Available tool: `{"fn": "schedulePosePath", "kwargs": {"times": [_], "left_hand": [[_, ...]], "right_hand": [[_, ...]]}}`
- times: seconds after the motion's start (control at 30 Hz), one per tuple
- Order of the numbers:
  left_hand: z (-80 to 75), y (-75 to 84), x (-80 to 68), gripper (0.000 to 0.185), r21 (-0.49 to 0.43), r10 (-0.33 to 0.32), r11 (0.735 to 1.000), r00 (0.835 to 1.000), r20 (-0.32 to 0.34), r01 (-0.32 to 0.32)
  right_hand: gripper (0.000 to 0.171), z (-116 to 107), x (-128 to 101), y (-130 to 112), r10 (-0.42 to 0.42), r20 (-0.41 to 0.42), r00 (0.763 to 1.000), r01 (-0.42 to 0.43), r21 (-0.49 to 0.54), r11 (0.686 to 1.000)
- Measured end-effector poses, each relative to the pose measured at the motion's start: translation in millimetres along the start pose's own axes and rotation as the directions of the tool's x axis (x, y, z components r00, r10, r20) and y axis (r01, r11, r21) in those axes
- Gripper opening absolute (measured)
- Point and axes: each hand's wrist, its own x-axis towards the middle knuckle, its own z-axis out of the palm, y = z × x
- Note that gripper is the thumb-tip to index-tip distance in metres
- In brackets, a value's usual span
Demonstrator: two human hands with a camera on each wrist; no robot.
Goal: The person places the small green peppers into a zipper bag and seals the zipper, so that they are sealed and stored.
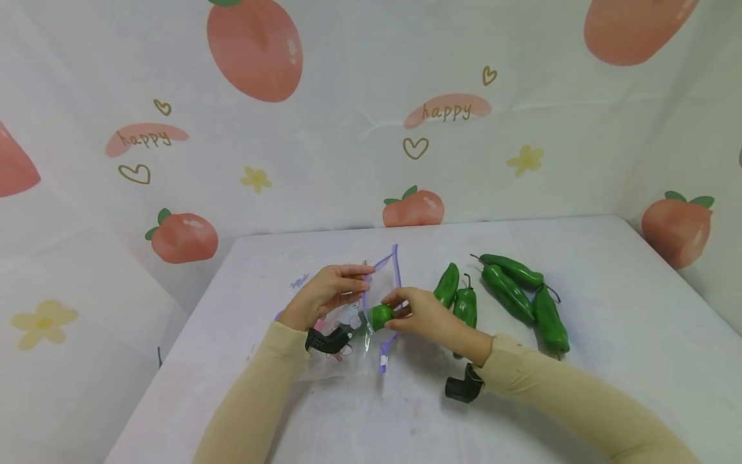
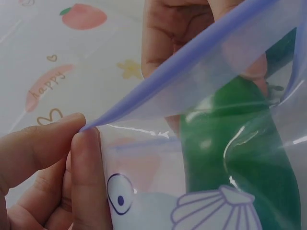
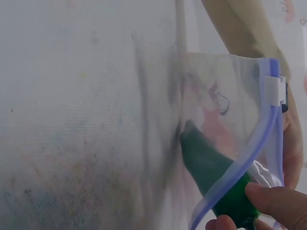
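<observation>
A clear zip bag (image 1: 348, 351) with a purple zip edge and printed cartoon figures lies on its side, its mouth facing right. My left hand (image 1: 329, 295) pinches the upper edge of that mouth between thumb and finger. In my right hand (image 1: 426, 317), the fingertips grip the near end of a green pepper (image 1: 380, 316) at the opening. The right wrist view shows most of this pepper (image 3: 206, 155) inside the bag, its tip pointing inward. A white slider (image 3: 274, 91) sits on the zip near one corner.
Two green peppers (image 1: 466, 308) lie just beyond my right hand. Farther right on the white table (image 1: 614, 283) are three more, the nearest being a long pepper (image 1: 549, 320). A patterned cloth (image 1: 348, 142) hangs behind the table. Dark wrist mounts (image 1: 464, 385) are strapped to both arms.
</observation>
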Motion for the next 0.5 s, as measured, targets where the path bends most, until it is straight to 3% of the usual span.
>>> {"fn": "schedulePosePath", "kwargs": {"times": [0.5], "left_hand": [[0.2,2.9,-1.8,0.046,-0.022,-0.005,1.0,1.0,-0.004,0.005]], "right_hand": [[0.03,6.0,3.7,-2.5,-0.01,0.0,1.0,0.01,0.006,1.0]]}}
